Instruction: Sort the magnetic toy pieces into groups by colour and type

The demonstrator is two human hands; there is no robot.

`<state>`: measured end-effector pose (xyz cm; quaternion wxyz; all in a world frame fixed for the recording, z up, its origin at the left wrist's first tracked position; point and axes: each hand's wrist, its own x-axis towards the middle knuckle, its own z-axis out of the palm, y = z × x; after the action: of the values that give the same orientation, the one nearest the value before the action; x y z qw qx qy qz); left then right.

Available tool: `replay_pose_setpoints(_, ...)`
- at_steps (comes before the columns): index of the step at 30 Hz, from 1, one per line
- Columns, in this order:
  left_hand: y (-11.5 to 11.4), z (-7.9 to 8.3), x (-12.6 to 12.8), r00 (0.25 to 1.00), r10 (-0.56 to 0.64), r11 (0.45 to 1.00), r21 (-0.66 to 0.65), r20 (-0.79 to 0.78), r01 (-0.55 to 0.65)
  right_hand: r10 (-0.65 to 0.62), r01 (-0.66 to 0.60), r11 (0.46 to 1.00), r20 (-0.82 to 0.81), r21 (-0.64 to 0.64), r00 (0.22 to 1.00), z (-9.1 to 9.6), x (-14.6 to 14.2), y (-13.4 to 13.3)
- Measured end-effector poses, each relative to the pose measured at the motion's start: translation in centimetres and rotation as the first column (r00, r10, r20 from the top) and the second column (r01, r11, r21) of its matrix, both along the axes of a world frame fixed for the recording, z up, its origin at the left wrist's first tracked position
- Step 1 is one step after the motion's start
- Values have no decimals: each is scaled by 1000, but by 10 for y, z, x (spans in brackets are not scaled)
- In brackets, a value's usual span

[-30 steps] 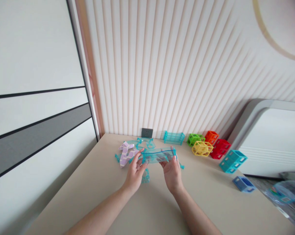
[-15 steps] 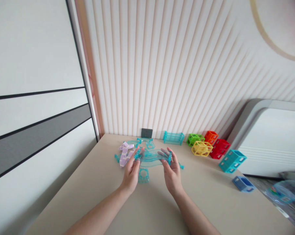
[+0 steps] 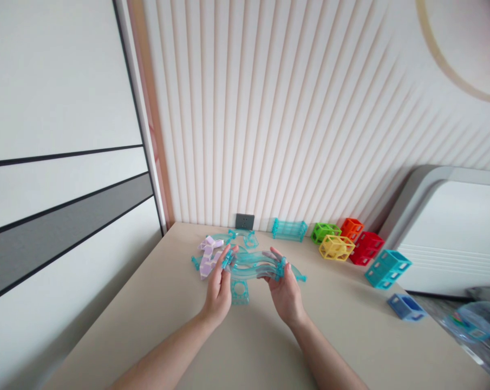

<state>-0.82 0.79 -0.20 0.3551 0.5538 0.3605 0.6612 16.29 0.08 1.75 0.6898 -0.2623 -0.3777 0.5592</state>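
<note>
Between my two hands, a clear teal curved track piece (image 3: 253,264) is held level above the table. My left hand (image 3: 219,287) grips its left end connector, fingers behind and thumb in front. At the other end, my right hand (image 3: 284,290) is closed round the right connector with the thumb on top. Just below the track, a small teal square piece with a round hole (image 3: 240,292) lies on the table. Light purple blocky pieces (image 3: 208,260) lie left of my left hand. Behind my hands are more teal track pieces (image 3: 245,237), partly hidden.
A straight teal track piece (image 3: 289,229) stands by the ribbed wall. To the right are green (image 3: 325,232), yellow (image 3: 336,247), orange (image 3: 352,227), red (image 3: 366,248), teal (image 3: 387,268) and blue (image 3: 406,307) open-frame blocks. A plastic bottle (image 3: 476,320) lies beyond the table's right edge.
The held track piece has been turned in my hands, its right end now tipped toward me. My right hand's fingers have shifted on the connector.
</note>
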Motion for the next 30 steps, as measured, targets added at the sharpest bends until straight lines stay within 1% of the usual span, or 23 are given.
replay_pose_setpoints(4, -1, -1, 0, 1000, -5, 1000, -9, -10, 5, -37, 37, 999, 5, -7, 999, 1, 0, 1)
replay_pose_setpoints(10, -1, -2, -2, 999, 17, 1000, -3, -34, -18, -46, 46, 999, -1, 17, 999, -1, 0, 1)
replay_pose_setpoints(16, 0, -4, -2, 1000, 12, 1000, -21, -25, -13, -56, 56, 998, -13, 19, 998, -2, 0, 2)
replay_pose_setpoints(22, -3, -3, -3, 1000, -2, 998, -60, -30, 0, -94, 94, 995, 12, -23, 996, -2, -2, 3)
replay_pose_setpoints(24, -4, -4, -3, 999, -43, 997, -64, 25, 45, -89, 89, 995, 3, -40, 996, -2, -2, 4)
replay_pose_setpoints(26, -3, -4, -2, 981, -140, 987, -63, 135, 149, -96, 95, 994, -7, -50, 995, -2, -1, 4)
replay_pose_setpoints(28, -3, -4, 0, 930, -253, 960, -47, 266, 275, -118, 118, 992, -1, -50, 993, -1, 0, 4)
replay_pose_setpoints(30, -1, -1, 2, 878, -311, 933, -61, 364, 356, -144, 145, 989, 12, -42, 989, -1, 2, 4)
